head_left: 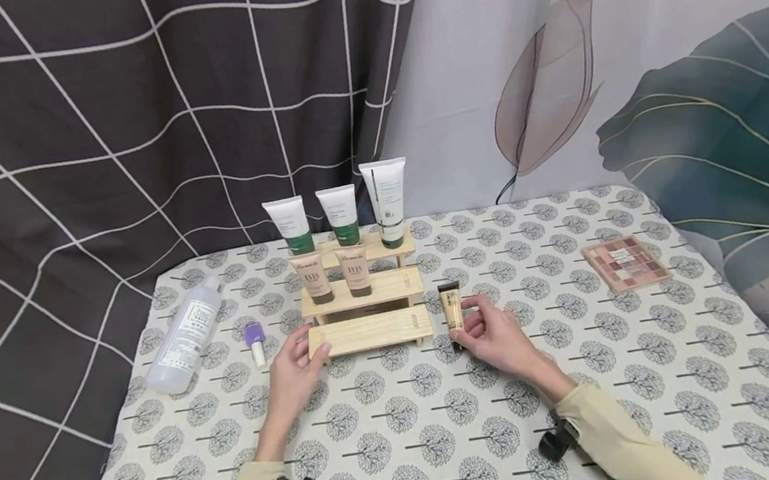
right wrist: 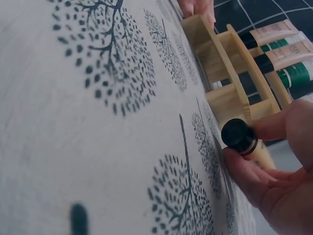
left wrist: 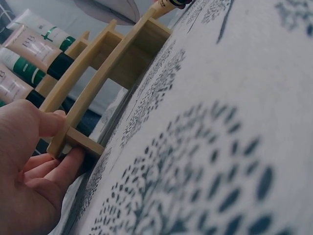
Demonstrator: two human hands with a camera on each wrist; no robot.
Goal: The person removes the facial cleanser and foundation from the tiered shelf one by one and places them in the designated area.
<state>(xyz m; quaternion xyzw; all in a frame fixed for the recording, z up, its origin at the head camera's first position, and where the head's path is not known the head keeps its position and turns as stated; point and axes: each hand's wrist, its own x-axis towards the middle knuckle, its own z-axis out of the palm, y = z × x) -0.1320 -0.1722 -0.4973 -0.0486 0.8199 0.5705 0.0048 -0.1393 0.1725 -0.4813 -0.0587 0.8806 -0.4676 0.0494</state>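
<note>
A three-step wooden display stand (head_left: 371,332) stands on the tablecloth. My left hand (head_left: 296,365) grips the left end of its lowest step, thumb on top and fingers beneath the board in the left wrist view. Beside the stand's right end, my right hand (head_left: 495,336) pinches a gold tube (head_left: 452,308) between thumb and fingers; its round black cap (right wrist: 238,136) faces the right wrist camera. Two beige BB cream tubes (head_left: 355,270) stand on the middle step. On the top step are two small white-and-green tubes (head_left: 289,224) and a taller white one (head_left: 388,203).
Left of the stand lies a clear bottle (head_left: 186,337) with a printed label, near a small purple-and-white bottle (head_left: 255,343). An eyeshadow palette (head_left: 625,264) lies at the right. Behind the table hang a dark grid curtain (head_left: 119,105) and a pale leaf-print one (head_left: 468,99).
</note>
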